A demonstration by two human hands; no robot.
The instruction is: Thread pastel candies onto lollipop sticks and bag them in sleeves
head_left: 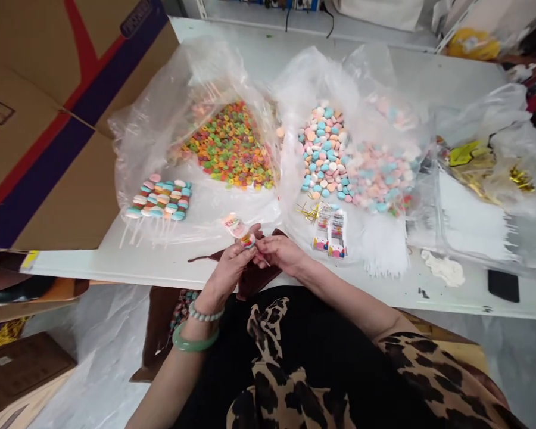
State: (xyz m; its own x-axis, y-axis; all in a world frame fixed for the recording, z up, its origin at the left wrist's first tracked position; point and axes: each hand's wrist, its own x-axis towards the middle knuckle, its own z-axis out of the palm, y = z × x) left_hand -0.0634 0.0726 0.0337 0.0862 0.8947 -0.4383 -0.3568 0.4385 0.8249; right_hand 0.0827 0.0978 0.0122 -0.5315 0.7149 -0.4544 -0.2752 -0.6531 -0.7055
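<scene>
Near the table's front edge, my left hand point(233, 261) is closed around a candy lollipop point(249, 241) with coloured layers. A small printed clear wrapper point(234, 226) stands up from the same spot, around or against the candy; I cannot tell which. My right hand point(282, 251) meets it from the other side, its fingers pinched by the white stick. Beyond my left hand lie several finished candy lollipops point(163, 198) in a row, sticks toward me. To the right are printed wrappers point(329, 231), gold twist ties point(308, 211) and a pile of white sticks point(386, 247).
Clear plastic bags hold ring candies point(236, 149) and pastel button candies point(326, 149). A large cardboard box point(40, 119) stands at the left. On the right are a bag with gold ties point(520, 179), a crumpled tissue point(444, 269) and a black phone point(503, 286).
</scene>
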